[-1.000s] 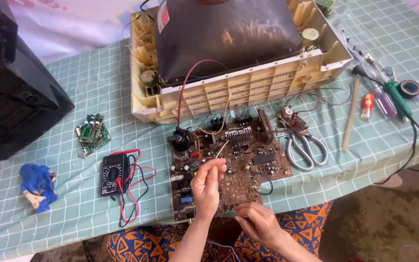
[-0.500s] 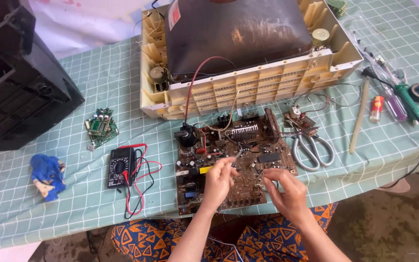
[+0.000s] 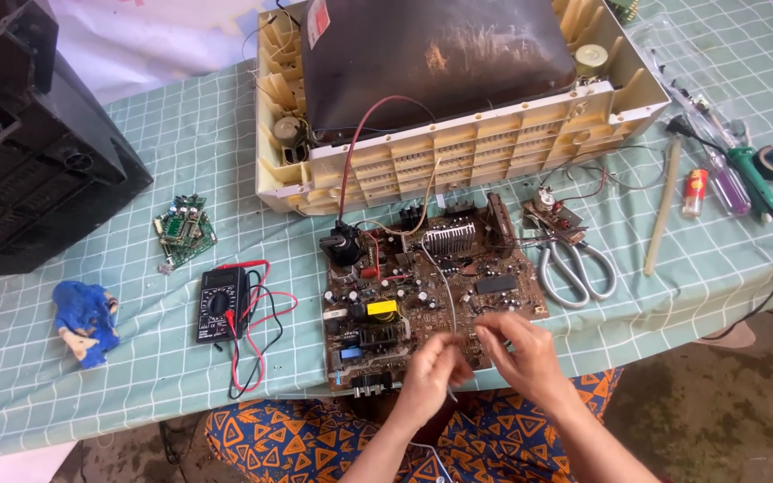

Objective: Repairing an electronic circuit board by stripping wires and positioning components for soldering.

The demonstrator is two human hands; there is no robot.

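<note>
Checked cloth covers bench (image 3: 91,394). Nearest: left hand (image 3: 431,371) and right hand (image 3: 516,349), each grip pinched on thin wire (image 3: 447,295) over circuit board (image 3: 431,286) near edge (likely lead-handling step; calls for steadiness). Farther: multimeter (image 3: 221,304), scissors (image 3: 574,264), television chassis (image 3: 445,89).

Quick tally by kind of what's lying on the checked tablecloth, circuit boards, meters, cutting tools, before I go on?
Circuit boards: 2, the large brown circuit board under both hands and the small green circuit board
Black multimeter with red and black leads: 1
Metal scissors: 1
Open cream television chassis: 1
Black rear housing: 1
Blue rag: 1
Total: 7
</note>
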